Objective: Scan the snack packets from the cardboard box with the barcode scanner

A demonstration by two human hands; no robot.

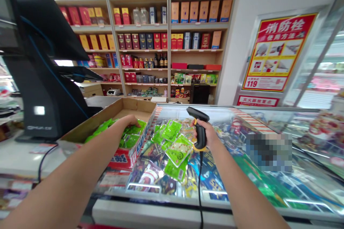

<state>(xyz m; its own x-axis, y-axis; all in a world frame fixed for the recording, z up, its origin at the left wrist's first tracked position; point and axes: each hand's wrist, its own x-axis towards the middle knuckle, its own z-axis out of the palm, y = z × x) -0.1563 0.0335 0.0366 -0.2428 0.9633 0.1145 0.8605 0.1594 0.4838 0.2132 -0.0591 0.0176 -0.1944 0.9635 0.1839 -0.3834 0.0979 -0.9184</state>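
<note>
My right hand (206,133) is closed round the grip of a black barcode scanner (199,126), its head pointing left and its cable (200,186) hanging down toward me. A loose pile of green snack packets (176,146) lies on the glass lid just left of the scanner. My left hand (130,120) reaches into an open cardboard box (139,106), fingers curled down on the green packets in the box (131,134); whether it grips one is hidden.
A glass-topped freezer chest (242,128) spans the front, full of coloured packages. A black checkout terminal (40,64) stands at the left on a white counter (16,157). Shelves of boxes and bottles (161,43) line the back wall. A red fire notice (279,52) hangs at right.
</note>
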